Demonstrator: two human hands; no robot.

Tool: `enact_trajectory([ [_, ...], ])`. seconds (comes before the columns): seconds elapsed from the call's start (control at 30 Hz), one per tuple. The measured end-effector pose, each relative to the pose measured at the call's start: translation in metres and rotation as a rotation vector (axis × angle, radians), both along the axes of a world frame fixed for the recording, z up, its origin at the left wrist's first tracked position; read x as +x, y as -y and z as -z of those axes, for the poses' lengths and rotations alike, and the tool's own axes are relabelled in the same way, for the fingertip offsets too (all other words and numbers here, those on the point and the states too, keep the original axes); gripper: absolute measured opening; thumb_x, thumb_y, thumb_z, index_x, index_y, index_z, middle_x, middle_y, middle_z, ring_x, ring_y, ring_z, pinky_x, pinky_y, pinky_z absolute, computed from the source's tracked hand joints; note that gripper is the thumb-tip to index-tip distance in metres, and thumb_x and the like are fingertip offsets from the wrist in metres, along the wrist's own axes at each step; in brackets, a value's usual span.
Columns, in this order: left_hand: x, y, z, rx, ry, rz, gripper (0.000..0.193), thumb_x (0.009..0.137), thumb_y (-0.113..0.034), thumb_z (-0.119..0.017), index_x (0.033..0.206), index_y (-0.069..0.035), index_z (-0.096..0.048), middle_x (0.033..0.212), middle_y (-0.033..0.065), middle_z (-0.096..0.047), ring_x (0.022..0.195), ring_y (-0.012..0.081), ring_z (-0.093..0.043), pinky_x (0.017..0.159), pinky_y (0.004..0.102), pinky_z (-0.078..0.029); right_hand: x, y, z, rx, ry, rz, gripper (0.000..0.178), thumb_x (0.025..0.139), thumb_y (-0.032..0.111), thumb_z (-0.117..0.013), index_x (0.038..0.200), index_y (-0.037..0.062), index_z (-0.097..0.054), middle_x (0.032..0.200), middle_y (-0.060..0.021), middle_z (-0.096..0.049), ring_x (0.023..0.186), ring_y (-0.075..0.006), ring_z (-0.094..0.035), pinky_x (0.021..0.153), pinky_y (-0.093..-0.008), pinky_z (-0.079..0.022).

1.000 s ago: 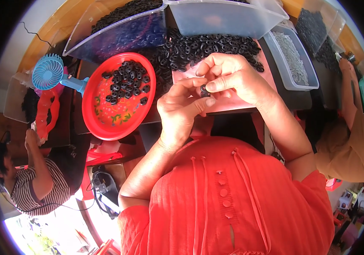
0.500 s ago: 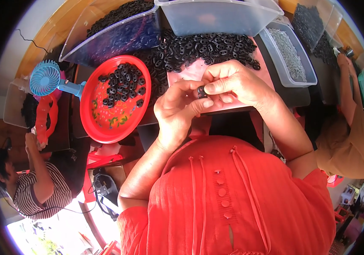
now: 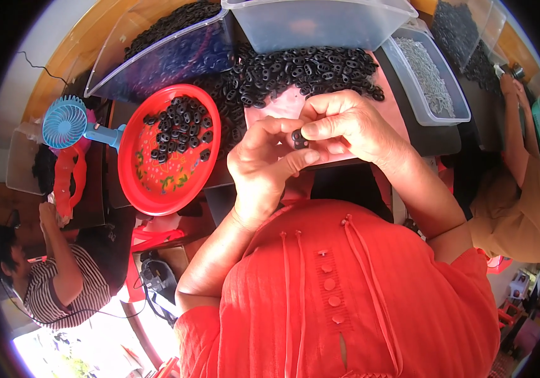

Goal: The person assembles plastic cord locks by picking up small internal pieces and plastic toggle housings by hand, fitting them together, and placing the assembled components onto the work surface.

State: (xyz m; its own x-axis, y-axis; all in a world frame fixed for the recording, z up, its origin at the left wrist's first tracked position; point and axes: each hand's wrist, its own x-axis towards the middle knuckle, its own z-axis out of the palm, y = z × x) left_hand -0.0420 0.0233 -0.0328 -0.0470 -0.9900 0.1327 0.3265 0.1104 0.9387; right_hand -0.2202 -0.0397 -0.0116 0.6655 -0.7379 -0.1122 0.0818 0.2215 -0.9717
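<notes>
Both my hands meet over the near side of a pink mat [image 3: 392, 91], with a small black two-holed plastic piece [image 3: 299, 140] between them. My left hand [image 3: 258, 160] grips the piece from the left between thumb and fingers. From the right, my right hand [image 3: 352, 128] pinches at its upper edge with thumb and forefinger. Whether a smaller part is in the right fingertips is hidden. Beyond my hands lies a heap of similar black pieces [image 3: 320, 72]. More black pieces [image 3: 185, 126] sit in a round red tray [image 3: 127, 160] to my left.
A dark-filled clear bin [image 3: 175, 69] and a translucent bin [image 3: 320, 28] stand at the back. A box of small silvery parts [image 3: 425, 75] is at right. A blue fan [image 3: 65, 123] stands left. People work at both sides [image 3: 62, 277], [image 3: 515, 208].
The black piece has tilted slightly between my fingers, showing more of its holed face. Both hands stay nearly in place and keep their grip.
</notes>
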Motion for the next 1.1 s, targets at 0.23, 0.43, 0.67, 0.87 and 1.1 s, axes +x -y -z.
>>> enact_trajectory([
  [0.23, 0.002, -0.003, 0.01, -0.229, 0.195, -0.068, 0.036, 0.074, 0.009, -0.076, 0.105, 0.001, -0.061, 0.083, 0.0037, -0.065, 0.064, 0.0047, -0.056, 0.052, 0.018, -0.046, 0.001, -0.005, 0.006, 0.09, 0.03, 0.003, 0.016, 0.093, 0.014, -0.059, 0.09, -0.0012, -0.06, 0.064, -0.0045, -0.058, 0.045, -0.0048, -0.045, 0.04, -0.0182, -0.03],
  [0.43, 0.003, -0.007, 0.006, -0.208, 0.078, -0.039, 0.029, 0.075, 0.013, -0.072, 0.1, 0.002, -0.06, 0.086, 0.0076, -0.066, 0.071, 0.0119, -0.062, 0.061, 0.0243, -0.052, 0.003, -0.006, 0.007, 0.075, 0.011, -0.053, 0.015, 0.092, 0.014, -0.06, 0.09, -0.0013, -0.06, 0.065, -0.0062, -0.06, 0.046, -0.0053, -0.048, 0.039, -0.0178, -0.029],
  [0.67, 0.003, -0.007, 0.002, -0.205, -0.132, 0.057, 0.018, 0.079, 0.016, -0.066, 0.093, 0.007, -0.058, 0.087, 0.0159, -0.066, 0.074, 0.0267, -0.07, 0.066, 0.0355, -0.061, 0.009, -0.01, 0.013, 0.212, 0.125, -0.077, 0.017, 0.091, 0.015, -0.061, 0.09, -0.0025, -0.06, 0.066, -0.0063, -0.059, 0.047, -0.009, -0.053, 0.037, -0.0184, -0.027],
  [0.87, 0.019, -0.009, -0.003, -0.119, -0.092, 0.092, 0.016, 0.08, 0.017, -0.064, 0.088, 0.006, -0.057, 0.085, 0.0139, -0.065, 0.073, 0.0263, -0.069, 0.063, 0.0378, -0.062, 0.023, -0.022, 0.014, 0.364, 0.231, -0.038, 0.014, 0.092, 0.012, -0.06, 0.09, -0.0017, -0.059, 0.069, -0.0065, -0.058, 0.048, -0.0135, -0.057, 0.035, -0.0182, -0.028],
  [1.1, 0.1, 0.011, -0.048, -0.334, 0.62, -0.456, 0.029, 0.071, 0.01, -0.072, 0.098, 0.001, -0.066, 0.088, 0.0047, -0.061, 0.08, 0.0138, -0.062, 0.065, 0.0249, -0.051, -0.021, 0.002, 0.017, -1.287, -0.631, 0.532, 0.009, 0.086, 0.009, -0.065, 0.085, 0.0031, -0.058, 0.077, -0.0084, -0.056, 0.072, -0.0225, -0.057, 0.064, -0.0342, -0.046],
])
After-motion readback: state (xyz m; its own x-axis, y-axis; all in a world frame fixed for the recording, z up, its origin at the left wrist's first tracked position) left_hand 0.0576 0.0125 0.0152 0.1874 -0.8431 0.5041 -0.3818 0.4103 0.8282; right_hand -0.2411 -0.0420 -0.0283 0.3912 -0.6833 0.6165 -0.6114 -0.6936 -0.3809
